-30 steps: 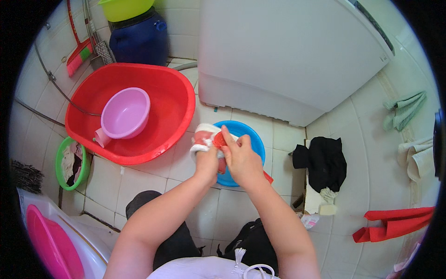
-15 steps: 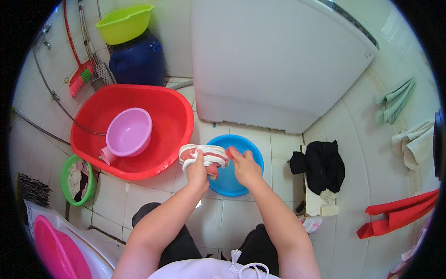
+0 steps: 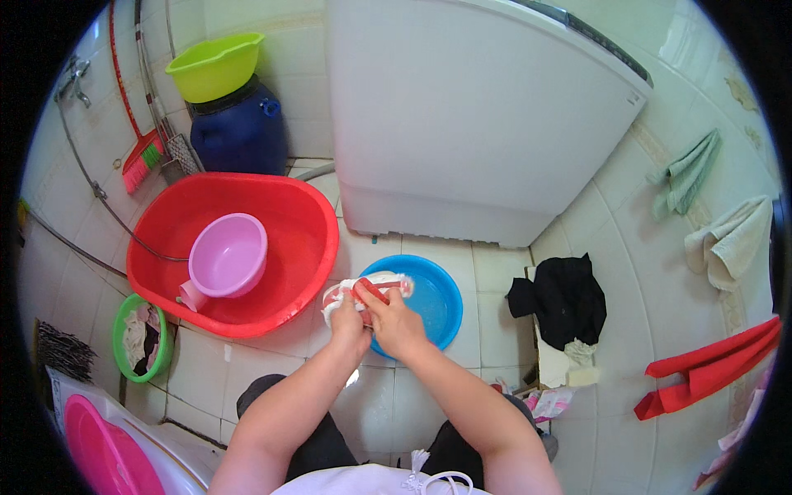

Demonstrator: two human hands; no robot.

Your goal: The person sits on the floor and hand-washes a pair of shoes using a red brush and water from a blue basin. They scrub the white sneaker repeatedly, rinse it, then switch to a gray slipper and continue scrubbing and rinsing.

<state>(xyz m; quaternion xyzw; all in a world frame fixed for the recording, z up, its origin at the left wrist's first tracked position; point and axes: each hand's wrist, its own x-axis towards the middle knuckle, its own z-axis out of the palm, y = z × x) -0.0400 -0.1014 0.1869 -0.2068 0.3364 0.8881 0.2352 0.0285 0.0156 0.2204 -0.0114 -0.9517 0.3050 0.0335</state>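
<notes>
A pink-and-white sandal (image 3: pixel 337 295) is held over the left edge of the blue basin (image 3: pixel 445 307). My left hand (image 3: pixel 350 325) grips its near side, fingers closed round it. My right hand (image 3: pixel 396 323) is closed on a small red object (image 3: pixel 370 290) and presses it onto the sandal from the right. Fingers cover most of the red object, so its kind is unclear. Both hands nearly touch and hide much of the sandal's middle.
A big red tub (image 3: pixel 309 289) at left holds a pink bowl (image 3: pixel 228 256). A green basket (image 3: pixel 124 363) with clothes stands nearby. The white appliance (image 3: pixel 445 124) rises behind the basin. Black cloth (image 3: pixel 569 301) lies at right; a red cloth (image 3: pixel 709 367) hangs on the wall.
My right hand has moved left and slightly down, bringing the red object from beside the sandal onto it. The sandal is still in my left hand. The whole view has shifted slightly.
</notes>
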